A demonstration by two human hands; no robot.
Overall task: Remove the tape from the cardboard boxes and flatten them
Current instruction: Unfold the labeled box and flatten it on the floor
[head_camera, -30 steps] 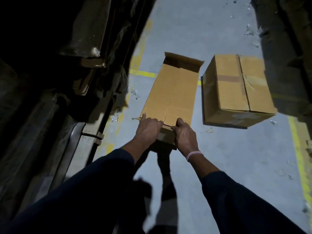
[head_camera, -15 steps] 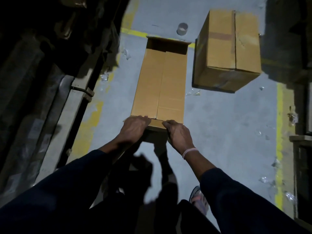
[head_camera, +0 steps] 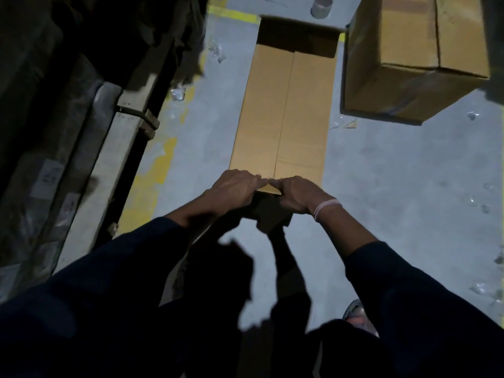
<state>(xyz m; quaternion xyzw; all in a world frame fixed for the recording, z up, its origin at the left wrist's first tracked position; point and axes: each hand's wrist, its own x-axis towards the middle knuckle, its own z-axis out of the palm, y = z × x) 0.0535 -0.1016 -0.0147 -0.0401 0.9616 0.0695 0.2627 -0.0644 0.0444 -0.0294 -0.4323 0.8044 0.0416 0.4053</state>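
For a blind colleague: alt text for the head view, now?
Both hands, left hand and right hand, grip the near end of a flattened box on a grey floor. A second, unflattened box sits at its right.

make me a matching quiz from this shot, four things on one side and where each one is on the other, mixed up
Things:
1. flattened box
2. closed box
3. tape roll
4. wristband

Places:
A. top right, standing on the floor
B. on the right hand's wrist
C. centre of the floor, near end under both hands
D. top edge, beyond the flattened box

Pairs: 1-C, 2-A, 3-D, 4-B
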